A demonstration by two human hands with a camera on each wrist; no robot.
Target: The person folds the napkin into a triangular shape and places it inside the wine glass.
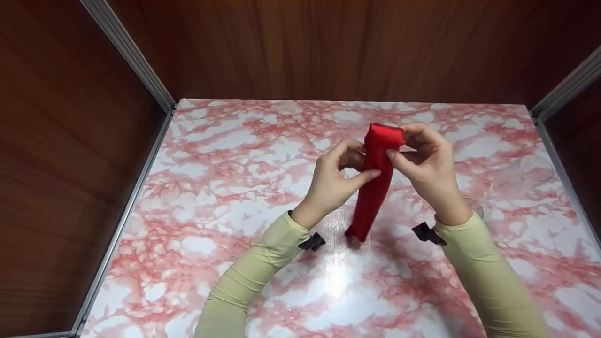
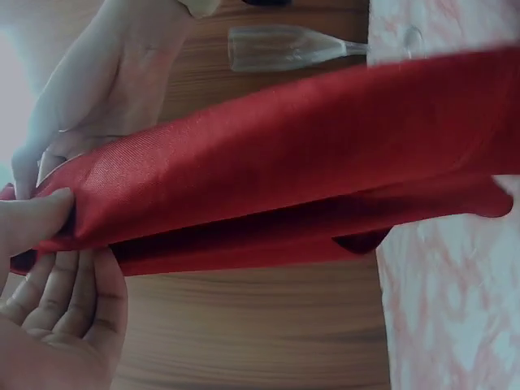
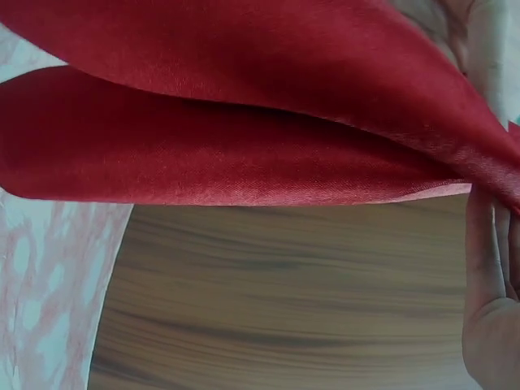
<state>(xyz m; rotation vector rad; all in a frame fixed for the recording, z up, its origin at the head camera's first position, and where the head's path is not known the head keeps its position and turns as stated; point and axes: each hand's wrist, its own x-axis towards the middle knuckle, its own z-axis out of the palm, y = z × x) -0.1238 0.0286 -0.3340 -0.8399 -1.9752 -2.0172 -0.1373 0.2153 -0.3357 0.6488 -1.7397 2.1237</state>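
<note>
A long folded strip of red cloth napkin (image 1: 374,199) is held up, its top end bent over to the right. My left hand (image 1: 334,180) pinches its left side, thumb across the front. Thumb and fingers of my right hand (image 1: 432,169) grip the right edge close to the bent top. The left wrist view shows the napkin (image 2: 268,154) in layers with a dark gap between them, both hands at one end. In the right wrist view two rounded folds of napkin (image 3: 162,154) hang toward the table, and the right hand (image 3: 494,333) shows partly.
A clear champagne flute (image 2: 280,49) stands upright on the table, behind the right wrist in the head view. Red-and-white marbled tabletop (image 1: 197,197) lies below. Brown wood panels (image 1: 328,51) enclose the back and sides. Black straps (image 1: 312,241) stick out at both wrists.
</note>
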